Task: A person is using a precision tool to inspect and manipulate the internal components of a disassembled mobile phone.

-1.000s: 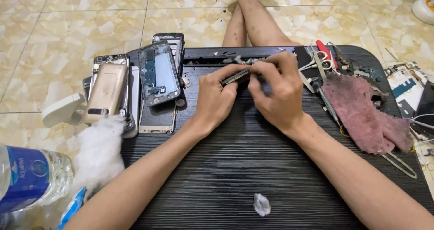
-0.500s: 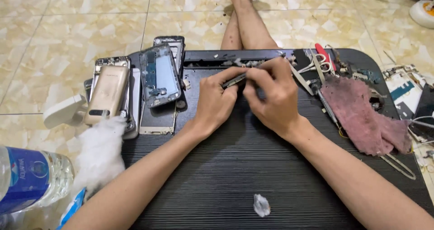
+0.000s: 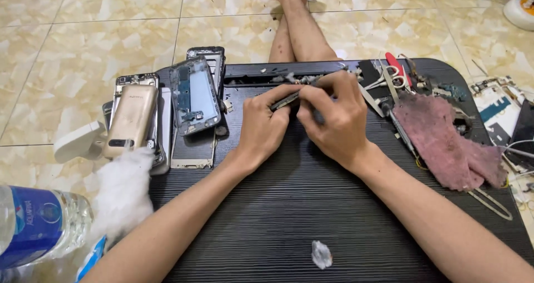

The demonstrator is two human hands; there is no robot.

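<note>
Both hands (image 3: 303, 121) edged left on the black table (image 3: 289, 216), fingers (image 3: 328, 91) still pinching a thin dark part (image 3: 286, 100).

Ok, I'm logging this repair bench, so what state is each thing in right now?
Left hand: closed on the thin dark part.
Right hand: fingers pinched at that part.
Thin dark part: held between both hands, above the table.
Opened phone: back off, insides showing.
Gold phone: lying on the stack of phones.
Pink cloth: crumpled, flat on the black table.
Water bottle: lying on its side.
Cotton wad: loose, at the table's left edge.
</note>
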